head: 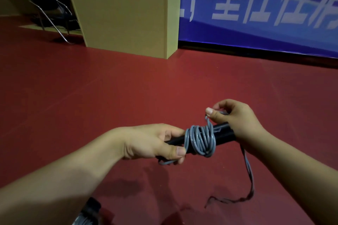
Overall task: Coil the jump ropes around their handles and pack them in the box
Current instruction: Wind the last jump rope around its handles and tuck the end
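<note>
The black handles (pixel 201 138) are held in the air above the red floor (pixel 91 87), in front of the person, with their long axis running from lower left to upper right, the right end a little higher and farther from the camera. The left hand (pixel 153 142) grips the left end, thumb lying along the near side and fingers curled around the far side. Grey rope (pixel 200 142) is coiled in several loose turns around the middle of the handles, between the two hands, and a short loop of it pokes out under the left hand's fingers. The right hand (pixel 236 118) sits over the right end, thumb and forefinger pinching the rope just above the coil; whether its other fingers also clasp the handles cannot be told. From under the right hand the free rope hangs down and trails onto the floor at lower right. The floor is open around the hands on all sides. A tan cabinet (pixel 128 22) stands well away, against a blue banner (pixel 256 5), with a chair (pixel 49 9) to its left. A dark, blurred object (pixel 89 212) sits at the bottom edge.
</note>
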